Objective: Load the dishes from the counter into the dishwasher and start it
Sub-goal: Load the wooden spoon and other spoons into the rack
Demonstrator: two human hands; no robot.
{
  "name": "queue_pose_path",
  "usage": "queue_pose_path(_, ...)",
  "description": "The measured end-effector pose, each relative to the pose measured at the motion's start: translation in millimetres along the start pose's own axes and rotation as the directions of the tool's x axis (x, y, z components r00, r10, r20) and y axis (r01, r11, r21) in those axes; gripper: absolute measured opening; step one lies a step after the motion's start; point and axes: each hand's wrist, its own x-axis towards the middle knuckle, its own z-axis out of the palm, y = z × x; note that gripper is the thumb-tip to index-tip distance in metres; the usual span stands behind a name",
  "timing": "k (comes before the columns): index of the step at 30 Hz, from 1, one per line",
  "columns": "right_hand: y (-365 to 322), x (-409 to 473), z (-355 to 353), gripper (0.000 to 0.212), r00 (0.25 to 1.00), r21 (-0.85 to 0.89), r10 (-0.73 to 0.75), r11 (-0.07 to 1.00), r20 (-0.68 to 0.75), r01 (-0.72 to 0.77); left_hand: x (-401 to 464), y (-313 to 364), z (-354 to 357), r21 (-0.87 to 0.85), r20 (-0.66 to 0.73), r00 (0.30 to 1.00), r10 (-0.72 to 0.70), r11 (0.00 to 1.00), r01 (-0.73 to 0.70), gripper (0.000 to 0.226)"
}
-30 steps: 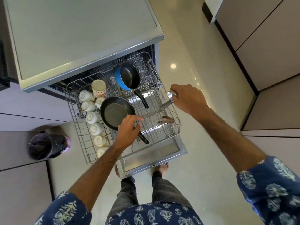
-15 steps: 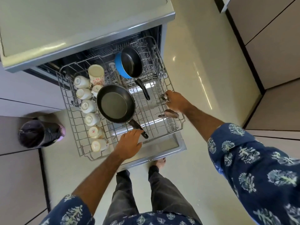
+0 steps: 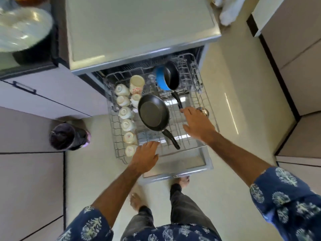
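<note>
desk (image 3: 139, 26): pale top, upper centre, overhangs the dishwasher opening.
floor (image 3: 225, 188): cream, glossy, with a light streak right of the rack.
door (image 3: 191, 164): dishwasher door folded down flat under the rack, near edge just ahead of the person's bare feet.
rack (image 3: 196, 70): grey wire, pulled out over the door, loaded.
plates (image 3: 19, 30): blurred stack at top left, looks like steel plates on the desk, can't confirm.
bin (image 3: 66, 136): dark container on the floor, left of the rack, well apart from it.
pan (image 3: 153, 113): black frying pan mid-rack, tilted, handle pointing to the near edge.
saucepan (image 3: 166, 78): blue outside, black inside, on its side at the rack's back, handle pointing toward the right hand.
right hand (image 3: 198, 122): over the rack's right half, palm down, fingers spread, grip released, holds nothing; fingertips just beside the saucepan handle tip.
left hand (image 3: 146, 156): at the rack's near edge, fingers flat on the wire; grip loose, not clenched.
mug (image 3: 136, 84): tall, cream, patterned, at the rack's back left.
cups (image 3: 125, 113): small white cups, upside down, in a column down the rack's left side.
ladle (image 3: 202, 111): shiny steel bowl at the rack's right edge, mostly hidden behind the right hand.
</note>
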Motion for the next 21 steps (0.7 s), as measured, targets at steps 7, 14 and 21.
queue_pose_path(7, -190.8, 28.5, -5.1, 0.065, 0.960, -0.072, -0.279, 0.958, 0.010, 0.279, -93.5, -126.5, -77.6, 0.072, -0.266, 0.952, -0.155, 0.981, 0.180, 0.059)
queue_pose_path(14, -388.6, 54.2, -21.2, 0.063, 0.908, -0.131, -0.411, 0.908, -0.081, 0.399, -208.8, -276.5, -155.7, -0.043, -0.466, 0.855, -0.229, 0.971, 0.237, 0.056)
queue_pose_path(21, -531.6, 79.8, -49.6, 0.061, 0.853, -0.186, -0.507, 0.857, -0.128, 0.481, -286.6, -385.9, -219.7, -0.126, -0.606, 0.736, -0.302, 0.950, 0.286, 0.054)
